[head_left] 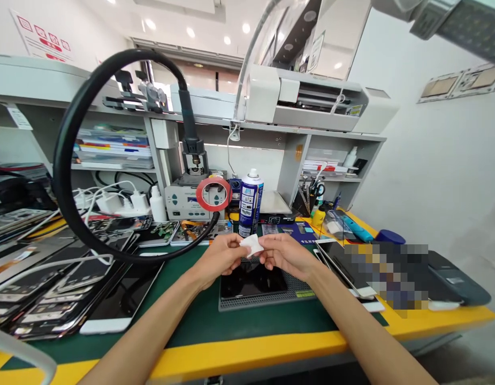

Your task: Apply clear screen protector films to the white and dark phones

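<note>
Between my two hands is a small white piece of tissue or cloth [252, 245], pinched from both sides. My left hand [221, 254] has its thumb and fingers closed on the left edge, and my right hand [285, 252] grips the right edge. Below them a dark glossy tablet-like screen [251, 280] lies flat on a grey perforated mat [247, 304]; the hands are above it, and part of it is hidden behind them. A blue spray can [250, 203] with a white top stands upright just behind the hands.
Stacked phones and screens [66, 289] cover the left of the green work mat [215, 329]. A thick black hose [62, 160] loops up at left beside a grey machine [185, 200] with red tape [201, 195]. More devices [347, 267] lie at right, near a tool holder [305, 200].
</note>
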A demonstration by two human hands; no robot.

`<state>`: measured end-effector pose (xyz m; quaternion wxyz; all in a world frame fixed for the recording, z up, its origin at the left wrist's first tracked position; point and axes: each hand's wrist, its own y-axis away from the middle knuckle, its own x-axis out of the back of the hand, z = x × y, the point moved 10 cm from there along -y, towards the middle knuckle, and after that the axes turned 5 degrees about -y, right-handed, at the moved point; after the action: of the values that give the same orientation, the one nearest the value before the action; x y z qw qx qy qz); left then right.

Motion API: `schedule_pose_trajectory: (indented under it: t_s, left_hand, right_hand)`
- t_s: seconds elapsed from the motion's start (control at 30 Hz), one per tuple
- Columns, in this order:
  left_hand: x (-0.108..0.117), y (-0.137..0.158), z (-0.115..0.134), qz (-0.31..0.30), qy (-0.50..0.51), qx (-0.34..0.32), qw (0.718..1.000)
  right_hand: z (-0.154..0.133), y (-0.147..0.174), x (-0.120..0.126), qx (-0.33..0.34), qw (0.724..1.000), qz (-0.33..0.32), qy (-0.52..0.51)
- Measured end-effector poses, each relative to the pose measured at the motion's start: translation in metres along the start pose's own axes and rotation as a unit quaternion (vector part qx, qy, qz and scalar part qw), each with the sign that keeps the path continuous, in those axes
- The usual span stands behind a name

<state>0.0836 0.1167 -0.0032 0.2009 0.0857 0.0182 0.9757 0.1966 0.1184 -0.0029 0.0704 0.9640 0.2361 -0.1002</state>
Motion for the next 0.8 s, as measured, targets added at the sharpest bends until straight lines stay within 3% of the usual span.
schedule_pose_trajectory:
  t_s: [0.33,0.6,0.8]
  left_hand:
    - [-0.006,0.007,0.005,-0.02,-0.022,0.027,0.999]
    - [0.005,0.005,0.019,0.018,-0.045,-0.054,0.997]
    - [0.002,0.005,0.017,0.004,-0.049,-0.048,0.998]
  right_hand:
    - [-0.011,0.005,0.0,0.058,0.991,0.022,0.121]
    - [-0.018,0.007,0.006,0.068,0.985,0.039,0.151]
    - [-0.018,0.009,0.007,0.066,0.979,0.034,0.191]
